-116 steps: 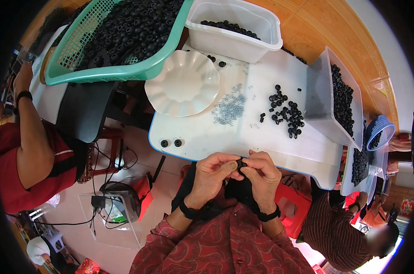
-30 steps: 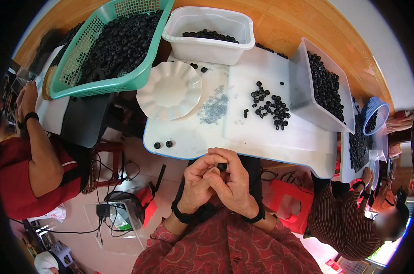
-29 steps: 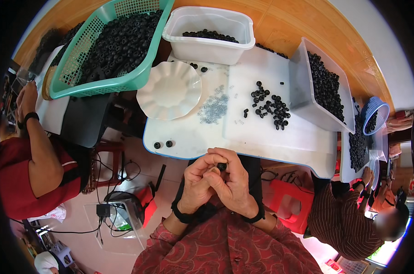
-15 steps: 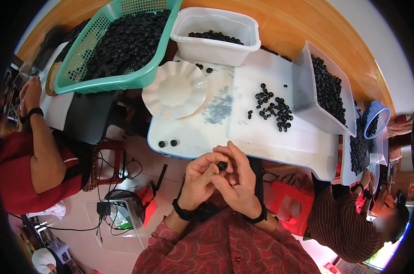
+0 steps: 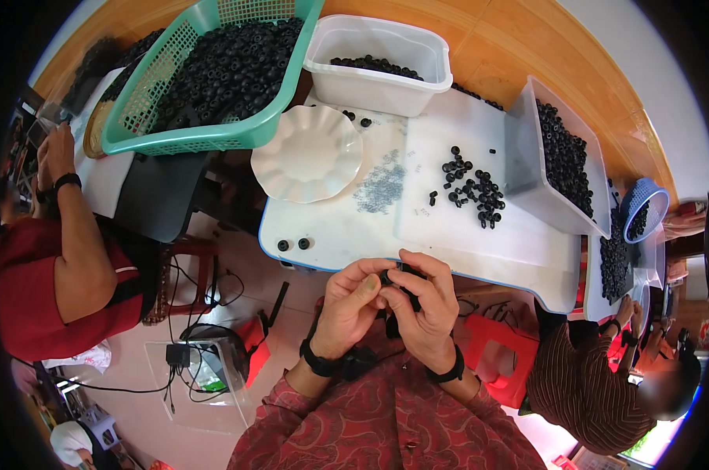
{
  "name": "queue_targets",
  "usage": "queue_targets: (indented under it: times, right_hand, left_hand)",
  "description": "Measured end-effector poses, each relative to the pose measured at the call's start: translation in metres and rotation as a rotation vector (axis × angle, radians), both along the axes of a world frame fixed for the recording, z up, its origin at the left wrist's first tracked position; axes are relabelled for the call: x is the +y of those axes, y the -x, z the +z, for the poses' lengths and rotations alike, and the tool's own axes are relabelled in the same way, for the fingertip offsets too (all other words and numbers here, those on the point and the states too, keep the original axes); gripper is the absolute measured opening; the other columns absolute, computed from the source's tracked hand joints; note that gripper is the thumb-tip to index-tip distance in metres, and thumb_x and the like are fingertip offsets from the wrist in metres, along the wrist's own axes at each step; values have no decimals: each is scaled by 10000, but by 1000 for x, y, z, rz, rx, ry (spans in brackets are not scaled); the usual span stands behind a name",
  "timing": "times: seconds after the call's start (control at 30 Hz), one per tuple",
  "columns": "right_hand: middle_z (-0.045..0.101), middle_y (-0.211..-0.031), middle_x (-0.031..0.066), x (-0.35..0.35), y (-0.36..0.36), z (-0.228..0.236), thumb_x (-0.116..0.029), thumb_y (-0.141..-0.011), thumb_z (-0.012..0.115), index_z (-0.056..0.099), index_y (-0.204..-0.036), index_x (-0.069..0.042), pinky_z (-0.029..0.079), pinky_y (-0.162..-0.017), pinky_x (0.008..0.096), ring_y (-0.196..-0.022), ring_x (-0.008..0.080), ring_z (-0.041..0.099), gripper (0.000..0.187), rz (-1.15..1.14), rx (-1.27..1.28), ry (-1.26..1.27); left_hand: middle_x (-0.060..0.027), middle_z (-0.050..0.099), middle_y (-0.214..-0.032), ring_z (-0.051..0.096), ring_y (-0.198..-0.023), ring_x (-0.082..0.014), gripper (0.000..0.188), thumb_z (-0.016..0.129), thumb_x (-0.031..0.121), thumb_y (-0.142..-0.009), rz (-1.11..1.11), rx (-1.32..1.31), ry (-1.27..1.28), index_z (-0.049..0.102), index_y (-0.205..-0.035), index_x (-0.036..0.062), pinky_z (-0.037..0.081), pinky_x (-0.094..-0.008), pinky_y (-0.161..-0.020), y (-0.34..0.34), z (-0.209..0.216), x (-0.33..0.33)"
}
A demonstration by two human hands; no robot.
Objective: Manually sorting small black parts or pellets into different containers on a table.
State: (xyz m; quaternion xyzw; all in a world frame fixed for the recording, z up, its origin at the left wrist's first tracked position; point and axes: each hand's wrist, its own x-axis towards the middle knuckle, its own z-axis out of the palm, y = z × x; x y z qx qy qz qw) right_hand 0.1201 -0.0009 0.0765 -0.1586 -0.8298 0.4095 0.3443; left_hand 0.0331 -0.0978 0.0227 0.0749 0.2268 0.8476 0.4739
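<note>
Just off the table's near edge, my left hand [image 5: 341, 309] pinches a small round black part [image 5: 386, 277] between thumb and fingertips. My right hand [image 5: 428, 313] closes against the same spot, its thumb and index finger touching the left fingertips. Dark material shows between its fingers too, but the fingers hide whether that is a separate piece. On the white table top [image 5: 354, 245], two black ring-shaped parts [image 5: 293, 244] sit near the left corner. A loose pile of small black parts [image 5: 476, 188] lies farther right.
A scalloped cream plate [image 5: 307, 154] stands left of a grey scuffed patch. Behind are a green basket [image 5: 190, 141] of black parts, a white tub [image 5: 378, 92] and a tilted translucent bin [image 5: 524, 168]. People work at left and right; a red stool [image 5: 495, 348] stands below.
My right hand has turned, its fingers now curling in over the black part instead of pointing up. The part's round end is less exposed. The whole view has shifted slightly.
</note>
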Motion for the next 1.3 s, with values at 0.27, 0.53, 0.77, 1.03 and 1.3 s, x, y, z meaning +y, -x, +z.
queue_targets:
  times: [0.27, 0.53, 0.77, 1.03, 1.3]
  right_hand:
    - [610, -963, 82, 4, -2, -7, 17, -715, 778, 717, -954, -54, 465, -688, 329, -840, 240, 576, 257, -77, 7, -266]
    - [627, -855, 54, 14, -6, -4, 30, -702, 782, 724, -956, -49, 474, -634, 306, -743, 209, 591, 272, 47, -34, -241]
    - [645, -883, 69, 28, -14, -6, 25, -772, 763, 723, -976, -18, 513, -600, 235, -701, 119, 623, 213, 187, -89, 221]
    - [636, -874, 55, 41, -18, -20, 40, -815, 721, 718, -957, -9, 495, -598, 215, -703, 101, 617, 150, 277, -37, 553]
    - [655, -928, 47, 42, -23, -24, 30, -882, 662, 680, -997, 28, 515, -664, 222, -774, 88, 620, 117, 251, -46, 763]
  left_hand:
    - [-103, 678, -1061, 602, -818, -92, 257, 608, 78, -947, 29, 39, 49, 608, -1182, -27, 485, -215, -728, -2, -2, 3]
    - [-137, 684, -1067, 658, -897, -137, 239, 613, -11, -921, 41, 54, 73, 614, -1158, -43, 546, -265, -790, -1, -5, 5]
    - [-105, 695, -974, 657, -845, -130, 217, 687, -38, -859, 30, 105, 125, 657, -1074, -30, 548, -249, -718, -1, -8, 6]
    - [-85, 694, -896, 651, -799, -111, 208, 719, -18, -840, 90, 244, 146, 674, -1043, -21, 513, -224, -629, -6, -10, 10]
    - [-108, 637, -1038, 655, -838, -131, 323, 717, -99, -797, 165, 569, 257, 656, -1110, -51, 545, -225, -711, -6, 10, 9]
